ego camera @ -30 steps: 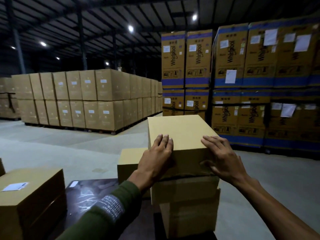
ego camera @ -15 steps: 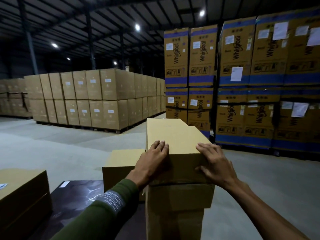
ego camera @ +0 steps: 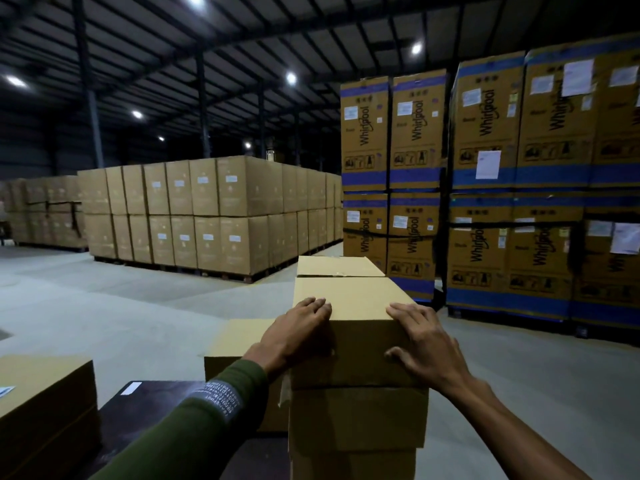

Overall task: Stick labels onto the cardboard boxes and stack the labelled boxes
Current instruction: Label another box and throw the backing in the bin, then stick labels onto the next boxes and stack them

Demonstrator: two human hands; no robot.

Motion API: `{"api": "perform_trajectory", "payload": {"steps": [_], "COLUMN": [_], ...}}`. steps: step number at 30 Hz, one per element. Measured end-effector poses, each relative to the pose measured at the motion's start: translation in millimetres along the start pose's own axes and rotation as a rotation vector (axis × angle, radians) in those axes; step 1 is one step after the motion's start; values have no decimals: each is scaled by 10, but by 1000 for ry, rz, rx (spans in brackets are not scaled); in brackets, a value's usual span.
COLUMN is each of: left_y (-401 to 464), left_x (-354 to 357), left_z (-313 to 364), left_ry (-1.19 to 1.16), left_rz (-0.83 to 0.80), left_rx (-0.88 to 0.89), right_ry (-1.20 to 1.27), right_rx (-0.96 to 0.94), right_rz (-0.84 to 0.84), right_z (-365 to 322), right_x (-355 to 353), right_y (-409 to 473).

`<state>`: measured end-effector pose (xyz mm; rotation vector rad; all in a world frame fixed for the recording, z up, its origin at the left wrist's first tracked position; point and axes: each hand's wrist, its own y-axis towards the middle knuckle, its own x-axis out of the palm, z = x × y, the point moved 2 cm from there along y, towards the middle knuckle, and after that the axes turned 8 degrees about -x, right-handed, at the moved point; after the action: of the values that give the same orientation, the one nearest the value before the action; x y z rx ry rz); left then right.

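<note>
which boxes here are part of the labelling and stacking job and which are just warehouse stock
Job: top box under left hand and right hand; stack below; low box; box at left.
Stock: plain pallet cartons; Whirlpool cartons.

A dark table [ego camera: 149, 407] bears a white label [ego camera: 130, 388] at its far left; a cardboard box [ego camera: 239, 344] sits farther right.

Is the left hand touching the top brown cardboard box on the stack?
Touching. The head view shows the left hand lying over the near left corner of the top brown cardboard box, fingers flat on its top.
</note>
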<state>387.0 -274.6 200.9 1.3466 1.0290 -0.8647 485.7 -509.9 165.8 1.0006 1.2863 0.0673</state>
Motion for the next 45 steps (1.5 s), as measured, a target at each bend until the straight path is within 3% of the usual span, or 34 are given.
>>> {"api": "perform_trajectory", "payload": {"steps": [34, 45], "left_y": [354, 288], "left_x": [139, 103], "left_z": [-151, -106], "left_ry": [85, 184], "left_rz": [-51, 11], "left_rx": [-30, -26], "right_ry": [-21, 13], "right_rx": [-5, -1], "right_rz": [-98, -74], "right_z": [175, 186], "right_x": [151, 189], "right_y": [283, 256]}}
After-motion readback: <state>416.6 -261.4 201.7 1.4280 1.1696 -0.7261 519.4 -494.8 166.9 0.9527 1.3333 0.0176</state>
